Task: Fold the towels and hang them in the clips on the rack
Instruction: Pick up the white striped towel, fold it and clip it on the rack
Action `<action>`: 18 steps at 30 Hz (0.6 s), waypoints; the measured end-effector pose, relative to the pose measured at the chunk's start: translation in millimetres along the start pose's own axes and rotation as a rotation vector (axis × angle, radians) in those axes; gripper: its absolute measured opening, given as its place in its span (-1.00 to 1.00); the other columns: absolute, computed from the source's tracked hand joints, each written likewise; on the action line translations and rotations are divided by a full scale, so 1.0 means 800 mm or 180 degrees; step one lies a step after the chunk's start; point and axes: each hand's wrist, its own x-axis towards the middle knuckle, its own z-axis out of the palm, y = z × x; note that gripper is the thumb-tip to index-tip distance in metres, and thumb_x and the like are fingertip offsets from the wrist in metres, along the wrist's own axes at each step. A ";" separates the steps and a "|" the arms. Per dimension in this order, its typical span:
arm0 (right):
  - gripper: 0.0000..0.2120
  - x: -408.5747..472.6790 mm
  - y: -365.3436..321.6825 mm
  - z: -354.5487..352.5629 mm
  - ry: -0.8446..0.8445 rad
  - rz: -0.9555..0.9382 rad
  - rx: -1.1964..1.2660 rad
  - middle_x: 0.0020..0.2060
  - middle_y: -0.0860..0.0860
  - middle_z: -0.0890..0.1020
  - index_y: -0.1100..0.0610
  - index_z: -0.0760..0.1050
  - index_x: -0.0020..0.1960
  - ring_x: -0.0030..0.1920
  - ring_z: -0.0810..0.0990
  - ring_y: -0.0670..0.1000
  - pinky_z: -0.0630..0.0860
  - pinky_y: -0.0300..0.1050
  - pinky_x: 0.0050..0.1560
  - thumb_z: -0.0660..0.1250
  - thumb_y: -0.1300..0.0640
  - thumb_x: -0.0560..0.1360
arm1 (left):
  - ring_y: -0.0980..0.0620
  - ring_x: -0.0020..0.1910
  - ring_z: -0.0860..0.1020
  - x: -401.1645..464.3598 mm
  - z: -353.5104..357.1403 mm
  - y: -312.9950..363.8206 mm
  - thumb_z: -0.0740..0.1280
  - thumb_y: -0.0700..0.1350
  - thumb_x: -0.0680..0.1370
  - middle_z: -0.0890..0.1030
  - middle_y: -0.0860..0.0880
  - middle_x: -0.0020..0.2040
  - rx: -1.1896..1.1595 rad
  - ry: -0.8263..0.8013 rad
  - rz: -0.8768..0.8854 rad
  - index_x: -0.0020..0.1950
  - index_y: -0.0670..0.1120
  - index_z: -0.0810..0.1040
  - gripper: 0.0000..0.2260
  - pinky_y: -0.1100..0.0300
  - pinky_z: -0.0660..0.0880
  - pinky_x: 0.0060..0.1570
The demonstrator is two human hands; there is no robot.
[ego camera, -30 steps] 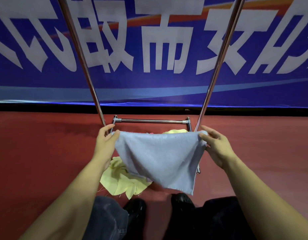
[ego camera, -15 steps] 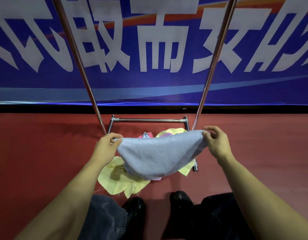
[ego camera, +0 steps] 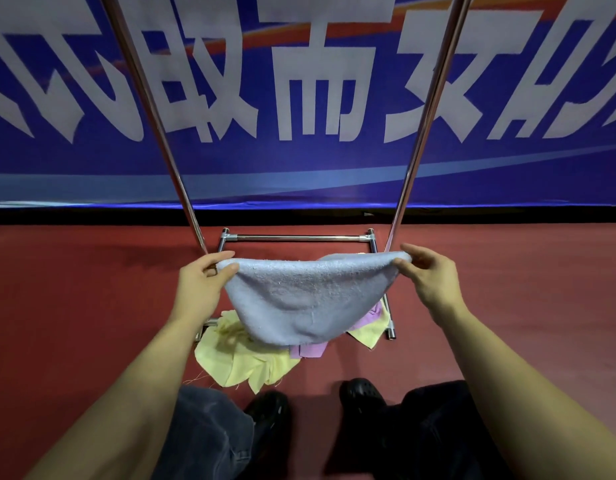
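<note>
A pale blue towel [ego camera: 308, 299] hung in the air between the person's two hands, above the base of a metal rack [ego camera: 296, 238] that stood on a red floor [ego camera: 74, 306]. The left hand [ego camera: 199, 289] pinched the towel's left end between the thumb and the forefinger, with the other fingers curled loosely behind; the thumb lay on the near face of the cloth. The right hand [ego camera: 429, 278] gripped the right end in the same way, thumb below and forefinger over the top edge, while its remaining fingers stayed partly spread and off the fabric. Held at both ends, the towel appeared doubled over, its upper edge running almost level from hand to hand and its lower part sagging in a rounded curve. Beneath it, on the floor inside and over the rack's base, lay a heap of other cloths: a yellow towel [ego camera: 240, 362] spread toward the person's feet and a purple towel [ego camera: 308, 350] partly hidden under the blue one. The rack's two uprights rose at either side of the hands, and a blue banner [ego camera: 299, 168] with large white characters filled the wall behind. Dark shoes [ego camera: 268, 407] showed at the bottom.
</note>
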 end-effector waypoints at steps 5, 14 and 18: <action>-0.59 0.002 0.003 -0.003 -0.0074 -0.0101 -0.0844 0.12 0.08 0.73 0.16 0.65 0.29 0.13 0.68 0.04 0.57 -0.04 0.24 0.56 0.09 0.47 | -0.01 -0.04 0.64 0.001 -0.004 0.003 0.50 -0.14 0.53 0.67 0.01 0.03 0.0811 -0.0052 0.0330 0.04 0.14 0.69 -0.82 0.15 0.50 0.05; -0.88 -0.001 -0.004 -0.007 -0.0255 -0.0139 -0.1681 -0.25 0.04 0.65 0.09 0.72 -0.01 -0.13 0.60 0.12 0.38 -0.12 -0.13 0.48 0.05 0.54 | -0.03 -0.13 0.55 0.005 -0.009 0.001 0.45 -0.13 0.57 0.56 -0.02 -0.10 0.1822 -0.0065 0.0700 0.07 -0.05 0.73 -0.89 0.17 0.38 -0.05; -0.82 -0.004 -0.006 -0.006 -0.0252 -0.0076 -0.1612 -0.31 0.01 0.61 0.04 0.57 -0.19 -0.21 0.57 0.12 0.39 -0.07 -0.20 0.48 0.01 0.53 | -0.07 -0.08 0.55 0.005 -0.009 -0.004 0.41 -0.13 0.60 0.55 -0.09 -0.07 0.1827 0.0000 0.0710 0.06 -0.08 0.70 -0.90 0.15 0.38 -0.02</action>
